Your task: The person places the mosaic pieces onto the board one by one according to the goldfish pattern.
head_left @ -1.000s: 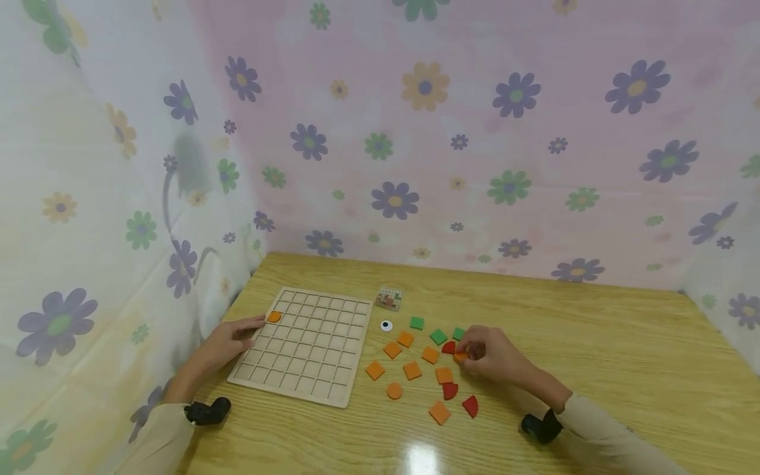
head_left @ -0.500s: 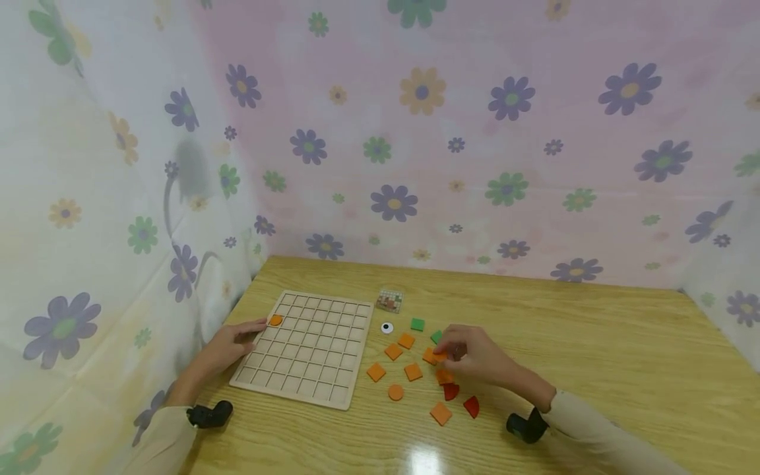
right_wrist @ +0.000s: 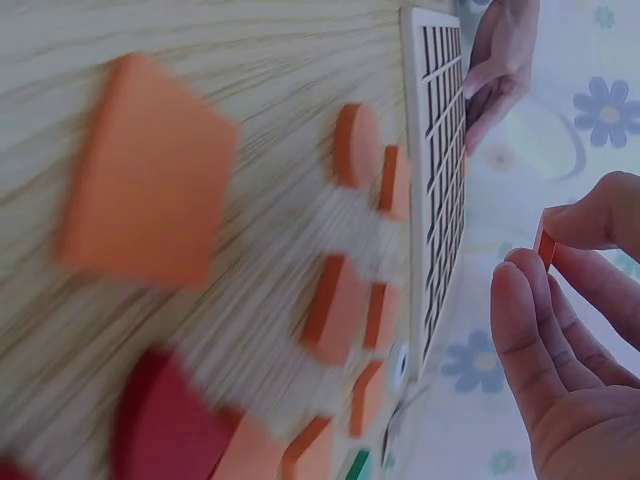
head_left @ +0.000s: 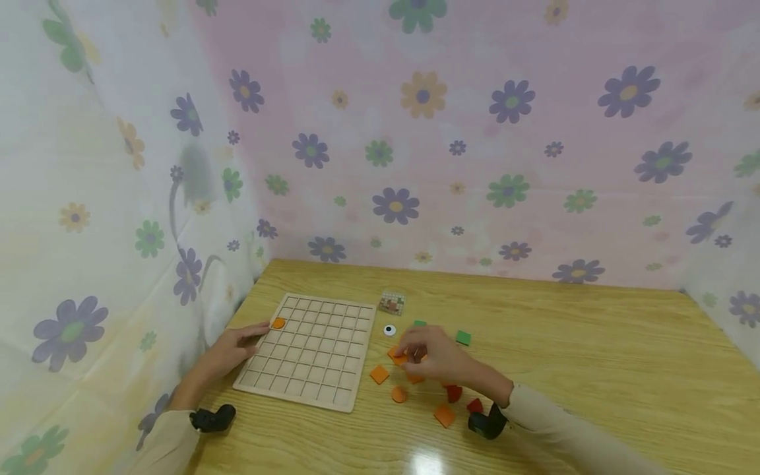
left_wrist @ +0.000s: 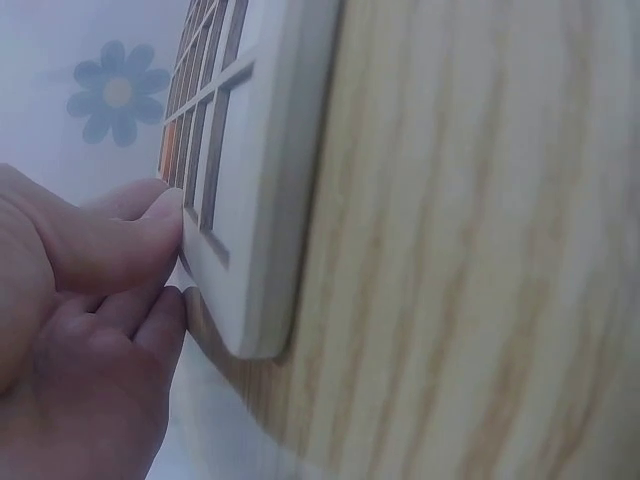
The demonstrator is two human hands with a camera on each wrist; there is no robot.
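My right hand (head_left: pixel 442 361) pinches a small orange tile (right_wrist: pixel 545 240) between thumb and fingertips, above the loose pieces just right of the board. On the left, my left hand (head_left: pixel 222 357) touches the edge of the wooden grid board (head_left: pixel 309 356), its fingers fairly straight. The left wrist view has the thumb and fingertips (left_wrist: pixel 160 235) right at the board's rim. One orange piece (head_left: pixel 278 323) with a rounded side lies in a cell at the board's left edge, by those fingertips.
Around the right hand lie orange squares (head_left: pixel 379 375), an orange disc (head_left: pixel 398 394), red quarter-rounds (head_left: pixel 454 394) and green squares (head_left: pixel 463 338), some partly hidden. An eye disc (head_left: pixel 389 330) and a small patterned card (head_left: pixel 392 303) lie beyond. Flowered cloth (head_left: pixel 463 165) surrounds the table.
My right hand has moved left across the loose pieces toward the board, carrying the orange tile it grasped at the right. The left hand stays at the board's edge.
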